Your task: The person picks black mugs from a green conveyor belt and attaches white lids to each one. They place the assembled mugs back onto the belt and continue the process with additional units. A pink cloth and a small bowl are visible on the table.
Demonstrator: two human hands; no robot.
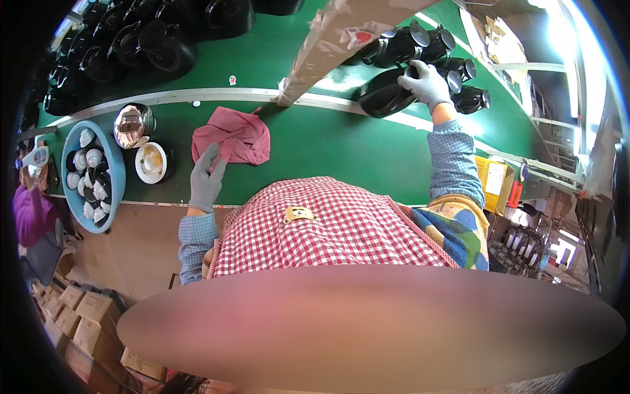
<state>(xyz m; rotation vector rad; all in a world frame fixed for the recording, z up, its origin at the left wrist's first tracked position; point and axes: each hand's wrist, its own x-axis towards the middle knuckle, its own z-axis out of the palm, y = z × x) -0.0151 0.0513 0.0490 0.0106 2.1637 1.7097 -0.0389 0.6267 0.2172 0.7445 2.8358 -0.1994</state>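
Green worktop [315,141] is crossed by a pale rail [226,94], and bare surface is left between the pink cloth [239,138] and the black jug [384,94]. Fingers of the left hand [207,180] are loosely parted at the cloth's near left edge. One end of the jug is gripped by the right hand's [426,87] curled fingers, its body slanted leftward from them.

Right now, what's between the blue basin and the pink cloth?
Head view: a shiny domed piece and a round white-rimmed piece, on the green tabletop.
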